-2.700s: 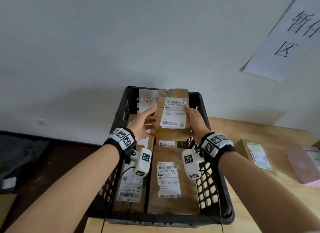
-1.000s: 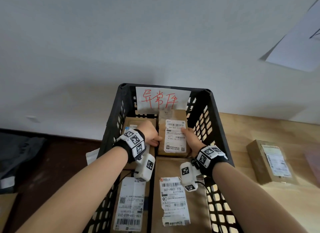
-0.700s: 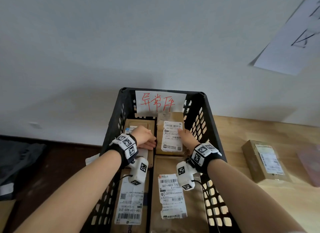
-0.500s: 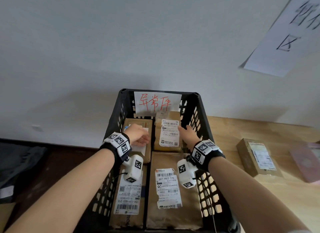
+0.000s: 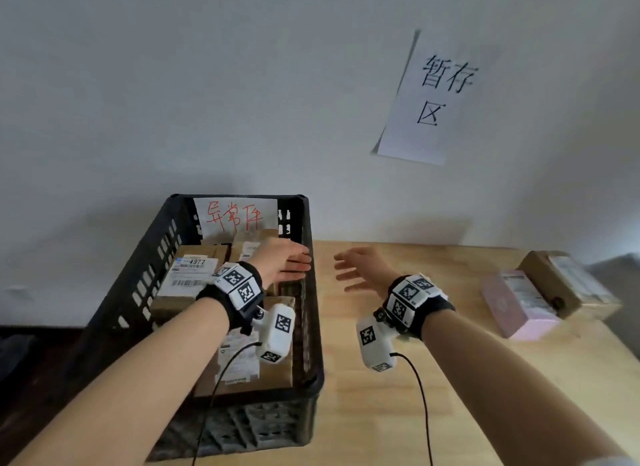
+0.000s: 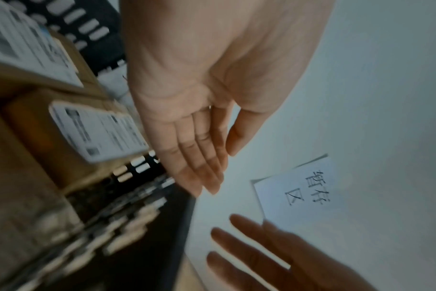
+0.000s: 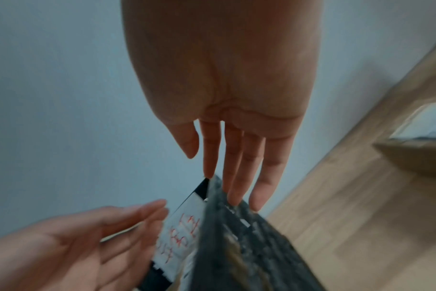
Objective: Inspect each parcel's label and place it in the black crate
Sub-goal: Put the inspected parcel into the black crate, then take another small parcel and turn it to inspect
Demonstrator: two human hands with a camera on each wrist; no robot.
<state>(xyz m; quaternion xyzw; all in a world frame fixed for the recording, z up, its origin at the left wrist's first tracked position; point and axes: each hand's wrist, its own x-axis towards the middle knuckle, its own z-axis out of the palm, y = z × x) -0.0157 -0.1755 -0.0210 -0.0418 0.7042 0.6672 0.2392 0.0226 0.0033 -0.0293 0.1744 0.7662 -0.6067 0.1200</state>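
Observation:
The black crate (image 5: 242, 427) stands at the table's left end with several brown labelled parcels lying flat inside. The parcel at the back right (image 5: 247, 245) lies free under a white sign with red writing (image 5: 235, 216); my left wrist partly hides it. My left hand (image 5: 294, 263) hovers over the crate's right rim, fingers straight, holding nothing. My right hand (image 5: 349, 271) hovers over the bare table just right of the crate, fingers spread and empty. Both wrist views show flat open palms: the left hand (image 6: 199, 157) and the right hand (image 7: 232, 167).
A pink parcel (image 5: 519, 304) and a brown box (image 5: 568, 285) lie side by side on the wooden table (image 5: 381, 431) at the far right. A white paper sign (image 5: 436, 98) hangs on the wall above. Left of the crate the floor is dark.
Both hands let go of the parcel set at the crate's back right and drew up and to the right. The right hand is now out over the table.

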